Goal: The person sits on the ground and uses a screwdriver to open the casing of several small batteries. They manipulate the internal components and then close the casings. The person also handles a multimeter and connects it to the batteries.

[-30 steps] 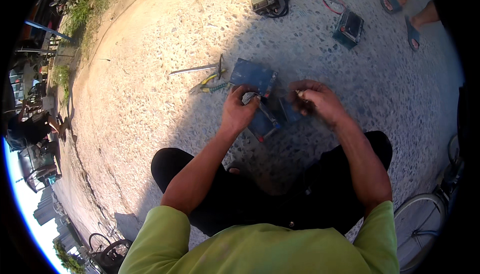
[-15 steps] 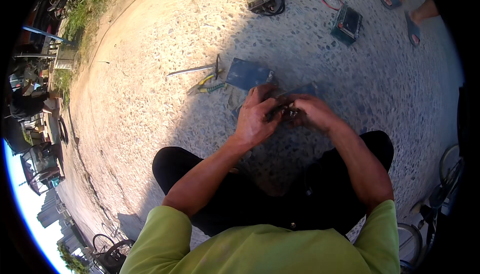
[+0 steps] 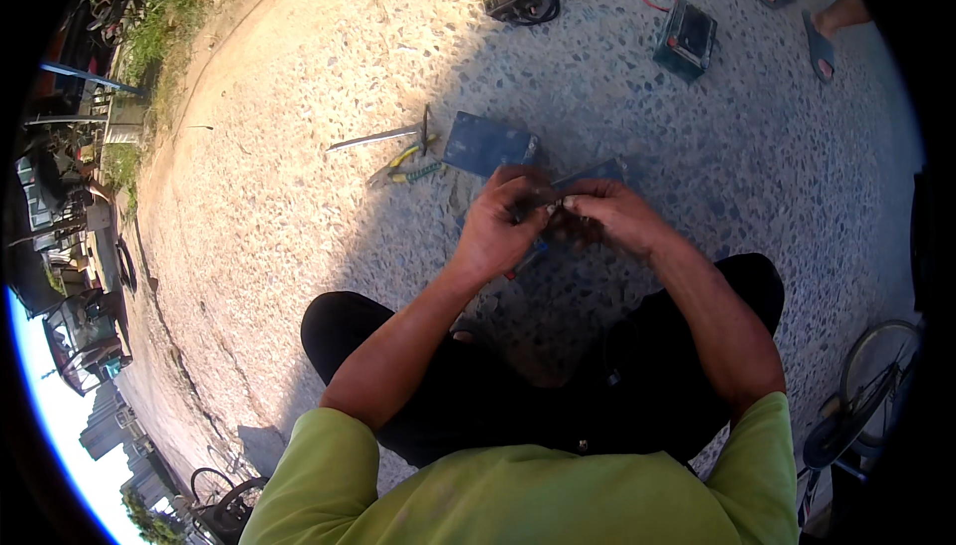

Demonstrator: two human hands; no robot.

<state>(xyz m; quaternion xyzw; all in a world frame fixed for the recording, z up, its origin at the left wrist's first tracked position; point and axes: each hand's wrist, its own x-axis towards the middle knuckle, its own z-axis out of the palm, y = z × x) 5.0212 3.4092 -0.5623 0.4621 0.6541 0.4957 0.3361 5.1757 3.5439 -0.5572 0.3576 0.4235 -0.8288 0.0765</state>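
Left hand and right hand pinch one small dark part together.
We should grip firmly above the flat blue box.

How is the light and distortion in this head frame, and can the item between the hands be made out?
Head view: hard sunlight on the left ground, the person's shadow covering both hands; strong fisheye bending with a black rim; the left hand and right hand meet over a small dark item too shaded to identify; the blue flat panel stays legible.

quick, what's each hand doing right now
Left hand: closed, pinching a small dark part.
Right hand: closed on the same part.
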